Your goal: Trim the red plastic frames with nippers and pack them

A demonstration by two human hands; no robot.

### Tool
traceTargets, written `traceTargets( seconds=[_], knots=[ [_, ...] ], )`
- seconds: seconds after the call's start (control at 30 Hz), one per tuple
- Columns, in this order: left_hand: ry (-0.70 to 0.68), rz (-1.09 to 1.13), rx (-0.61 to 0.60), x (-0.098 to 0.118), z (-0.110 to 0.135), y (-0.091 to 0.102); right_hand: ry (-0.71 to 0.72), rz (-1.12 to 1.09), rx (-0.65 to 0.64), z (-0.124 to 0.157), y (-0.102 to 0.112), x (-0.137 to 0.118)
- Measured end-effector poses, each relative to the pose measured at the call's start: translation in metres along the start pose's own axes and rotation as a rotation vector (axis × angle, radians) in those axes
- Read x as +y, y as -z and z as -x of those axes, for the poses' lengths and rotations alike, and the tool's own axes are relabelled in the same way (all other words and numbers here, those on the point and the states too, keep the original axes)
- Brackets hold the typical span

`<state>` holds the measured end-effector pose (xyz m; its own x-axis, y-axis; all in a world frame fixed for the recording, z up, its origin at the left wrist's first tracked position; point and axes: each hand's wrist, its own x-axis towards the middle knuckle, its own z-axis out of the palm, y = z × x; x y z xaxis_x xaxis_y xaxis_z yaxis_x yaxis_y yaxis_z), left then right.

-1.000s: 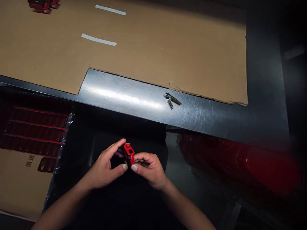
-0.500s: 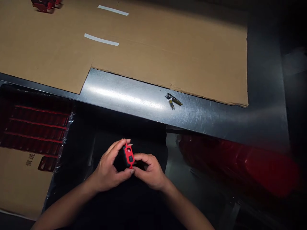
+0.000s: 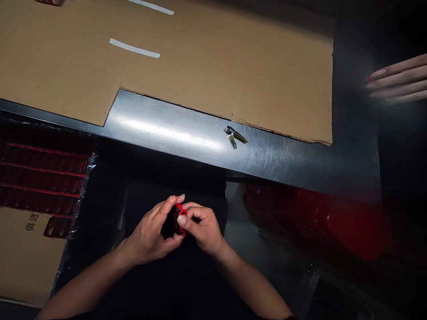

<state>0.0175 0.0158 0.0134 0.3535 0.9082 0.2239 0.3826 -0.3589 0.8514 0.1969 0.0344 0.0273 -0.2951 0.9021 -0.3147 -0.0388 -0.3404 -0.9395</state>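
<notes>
Between my two hands, over my dark lap, is a small red and black plastic part. My left hand grips it from the left, with fingers at its top end and the thumb near its bottom end. My right hand has its thumb pressed on the front face of the part, and the fingers reach behind it. Much of the part is hidden by the right thumb, so its details cannot be made out.
Snips lie on the metal table in front of a cardboard sheet. Left is a box holding rows of red parts; right, a red plastic-covered bundle. Another person's hand reaches in at far right.
My right thumb has moved up from the part's lower end onto its front face, and the part looks turned. Another person's hand has appeared at the right. The view has shifted slightly.
</notes>
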Motion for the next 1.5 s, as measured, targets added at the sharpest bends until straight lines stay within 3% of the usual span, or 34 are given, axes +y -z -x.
traceTargets(
  seconds=[0.1, 0.2, 0.37, 0.57, 0.77, 0.9, 0.97, 1.2, 1.33, 1.5],
  knots=[
    [0.043, 0.058, -0.017, 0.001, 0.001, 0.001, -0.154, -0.151, 0.105, -0.006, -0.002, 0.007],
    [0.065, 0.104, -0.019, 0.0, 0.002, 0.003, -0.199, -0.272, 0.153, -0.009, 0.001, 0.014],
    [0.036, 0.097, -0.003, 0.0, 0.0, 0.004, -0.118, -0.197, 0.127, -0.002, 0.009, 0.014],
    [-0.107, -0.039, 0.043, -0.004, -0.002, 0.001, -0.027, -0.104, -0.02, 0.009, 0.009, -0.003],
    [-0.24, -0.151, 0.063, -0.01, -0.001, -0.002, 0.077, 0.162, 0.029, 0.009, 0.001, -0.008],
    [-0.333, -0.174, 0.109, -0.015, -0.001, -0.002, 0.171, 0.158, 0.005, 0.008, 0.004, -0.007],
    [-0.355, -0.149, 0.111, -0.015, -0.002, -0.001, 0.124, 0.039, -0.034, 0.007, 0.007, -0.005],
    [-0.28, 0.068, 0.058, -0.002, -0.01, 0.003, -0.258, -0.554, -0.215, 0.004, 0.012, 0.011],
    [-0.176, 0.138, 0.041, 0.002, -0.009, 0.001, -0.421, -0.712, -0.287, 0.002, 0.01, 0.019],
    [0.024, 0.109, 0.027, 0.0, -0.003, 0.002, -0.457, -0.767, -0.251, 0.002, 0.006, 0.023]
  ],
)
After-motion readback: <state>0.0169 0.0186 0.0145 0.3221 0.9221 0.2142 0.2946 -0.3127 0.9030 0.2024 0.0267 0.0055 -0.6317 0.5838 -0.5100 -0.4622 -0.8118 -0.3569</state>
